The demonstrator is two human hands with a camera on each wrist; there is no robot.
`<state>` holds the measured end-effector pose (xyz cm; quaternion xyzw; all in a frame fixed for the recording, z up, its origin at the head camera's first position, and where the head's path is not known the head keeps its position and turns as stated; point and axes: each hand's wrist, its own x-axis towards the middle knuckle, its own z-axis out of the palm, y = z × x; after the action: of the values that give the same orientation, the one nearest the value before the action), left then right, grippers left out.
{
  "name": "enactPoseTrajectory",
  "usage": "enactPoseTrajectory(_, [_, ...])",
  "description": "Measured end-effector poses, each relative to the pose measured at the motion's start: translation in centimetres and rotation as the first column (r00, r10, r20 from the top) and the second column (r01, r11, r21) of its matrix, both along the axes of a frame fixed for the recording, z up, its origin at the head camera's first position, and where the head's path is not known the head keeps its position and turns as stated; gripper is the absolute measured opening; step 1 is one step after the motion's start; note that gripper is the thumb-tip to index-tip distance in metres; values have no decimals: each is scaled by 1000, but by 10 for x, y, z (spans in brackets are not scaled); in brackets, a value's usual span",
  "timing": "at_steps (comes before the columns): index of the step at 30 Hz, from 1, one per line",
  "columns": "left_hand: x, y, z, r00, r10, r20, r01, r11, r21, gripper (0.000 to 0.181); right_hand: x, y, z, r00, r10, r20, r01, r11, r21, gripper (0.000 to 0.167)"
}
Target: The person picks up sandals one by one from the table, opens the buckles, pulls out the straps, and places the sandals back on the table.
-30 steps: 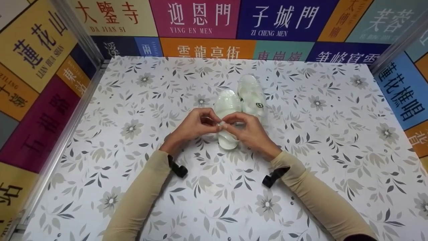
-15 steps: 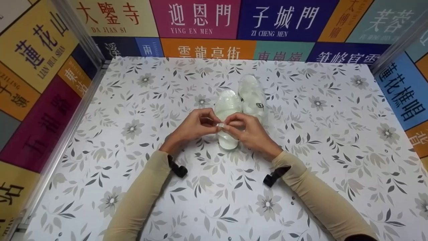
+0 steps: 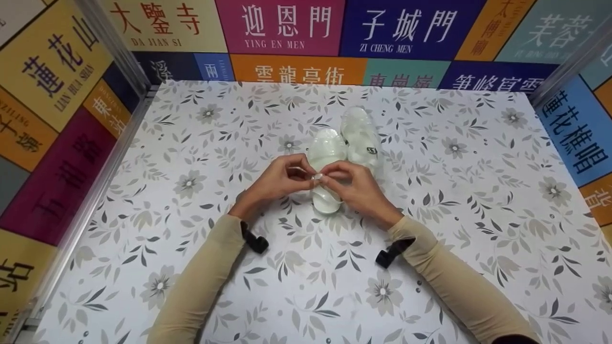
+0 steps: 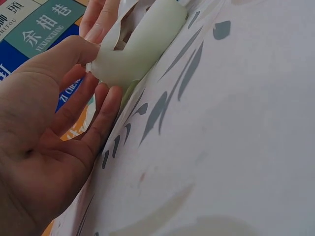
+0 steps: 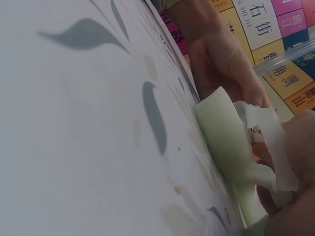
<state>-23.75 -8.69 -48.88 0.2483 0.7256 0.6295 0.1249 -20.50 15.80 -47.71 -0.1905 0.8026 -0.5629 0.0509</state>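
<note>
A pale green, see-through sandal (image 3: 327,143) lies on the table, with both hands over its strap end. My left hand (image 3: 277,179) and right hand (image 3: 358,185) meet there, thumbs and forefingers pinching the sandal's whitish strap (image 3: 316,177). In the right wrist view a small metal buckle (image 5: 255,134) shows at the strap, beside the right hand (image 5: 301,147). The left wrist view has the left hand (image 4: 54,113) at the sandal's heel (image 4: 118,69). The matching sandal (image 3: 357,125), with a dark mark on its side, lies just beyond to the right, untouched.
A white tablecloth (image 3: 229,296) with grey leaves and flowers covers the table. Coloured panels (image 3: 282,28) with large characters stand behind and at both sides, with metal rails (image 3: 95,205) along the side edges.
Both hands stay in place over the near sandal. Only the small whitish piece between the fingertips shifts slightly. Neither sandal has moved visibly.
</note>
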Motion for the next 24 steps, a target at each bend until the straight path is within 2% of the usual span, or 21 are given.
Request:
enactPoseTrajectory(8, [-1, -1, -2, 1000, 7, 3, -7, 1000, -6, 19, -1, 1, 2, 999, 12, 48, -12, 1000, -7, 20])
enactPoseTrajectory(17, [0, -1, 1, 1000, 6, 27, -6, 1000, -26, 21, -2, 1, 1, 1000, 3, -25, -3, 1000, -19, 19])
enactPoseTrajectory(24, [-1, -1, 2, 1000, -20, 6, 20, 999, -29, 19, -2, 0, 0, 999, 5, -39, -7, 998, -55, 25])
